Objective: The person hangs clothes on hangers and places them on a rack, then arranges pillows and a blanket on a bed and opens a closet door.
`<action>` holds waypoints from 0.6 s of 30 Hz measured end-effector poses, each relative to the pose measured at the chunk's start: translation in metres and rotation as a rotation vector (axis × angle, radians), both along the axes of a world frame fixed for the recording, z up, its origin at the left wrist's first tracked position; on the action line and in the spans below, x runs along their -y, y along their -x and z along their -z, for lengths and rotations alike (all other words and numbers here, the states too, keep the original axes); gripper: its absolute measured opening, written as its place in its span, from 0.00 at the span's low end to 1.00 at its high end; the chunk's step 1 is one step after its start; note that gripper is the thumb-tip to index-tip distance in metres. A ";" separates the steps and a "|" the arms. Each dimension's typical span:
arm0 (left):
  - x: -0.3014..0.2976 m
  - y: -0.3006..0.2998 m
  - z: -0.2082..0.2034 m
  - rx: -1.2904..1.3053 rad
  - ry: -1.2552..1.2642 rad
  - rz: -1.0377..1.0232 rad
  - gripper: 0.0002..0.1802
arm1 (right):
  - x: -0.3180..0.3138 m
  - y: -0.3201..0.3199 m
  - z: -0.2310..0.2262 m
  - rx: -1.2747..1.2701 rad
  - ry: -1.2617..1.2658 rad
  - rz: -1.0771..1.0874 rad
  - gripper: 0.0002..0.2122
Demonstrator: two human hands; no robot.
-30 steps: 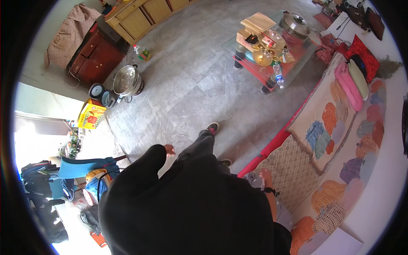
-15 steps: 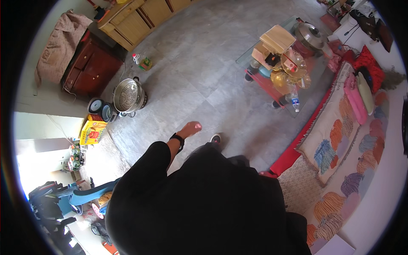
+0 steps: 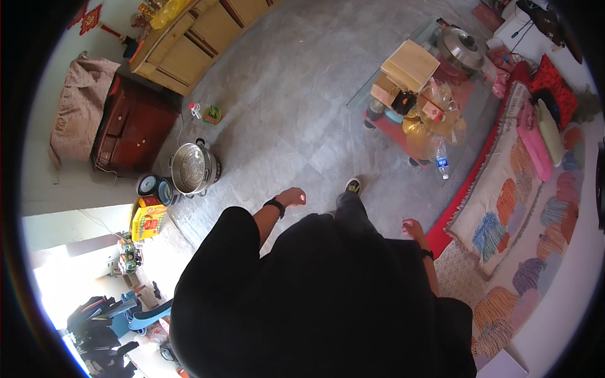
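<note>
My left hand (image 3: 293, 197) swings out in front of my black top, a dark band on its wrist, fingers loosely curled with nothing in them. My right hand (image 3: 413, 228) hangs at my side near the red edge of the sofa (image 3: 504, 189), also holding nothing. One shoe (image 3: 353, 186) steps forward on the grey tiled floor (image 3: 296, 107). The nearest thing ahead is a glass-topped low table (image 3: 378, 82).
The table carries a cardboard box (image 3: 411, 64), a lidded steel pot (image 3: 461, 47), oil bottles and a water bottle (image 3: 442, 165). A large steel pot (image 3: 192, 169) stands on the floor at left, near a dark red case (image 3: 132, 126) and wooden cabinets (image 3: 201, 31).
The view has swung and moved toward the table. My left arm has swung forward into sight, and my right hand has come away from the sofa cushion.
</note>
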State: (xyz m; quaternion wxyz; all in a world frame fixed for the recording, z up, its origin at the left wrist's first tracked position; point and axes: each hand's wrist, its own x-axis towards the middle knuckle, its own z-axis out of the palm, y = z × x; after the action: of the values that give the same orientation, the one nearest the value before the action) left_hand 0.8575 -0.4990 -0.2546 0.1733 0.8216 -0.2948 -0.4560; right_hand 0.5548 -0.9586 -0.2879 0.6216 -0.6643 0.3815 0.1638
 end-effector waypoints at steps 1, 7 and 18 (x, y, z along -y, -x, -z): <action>0.006 -0.013 0.002 0.007 0.021 -0.012 0.13 | 0.006 -0.011 0.000 0.008 -0.004 0.007 0.08; 0.008 -0.048 0.001 -0.072 -0.106 -0.066 0.12 | 0.032 -0.044 0.013 -0.262 -0.018 -0.158 0.10; 0.135 -0.184 -0.013 0.155 -0.089 0.294 0.14 | -0.011 -0.056 0.052 -0.084 -0.194 0.393 0.11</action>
State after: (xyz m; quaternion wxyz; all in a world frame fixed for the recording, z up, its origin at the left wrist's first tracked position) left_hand 1.0417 -0.6341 -0.2417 0.0450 0.8092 -0.4040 -0.4242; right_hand 0.6108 -0.9471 -0.3400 0.6863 -0.5068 0.5114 0.1031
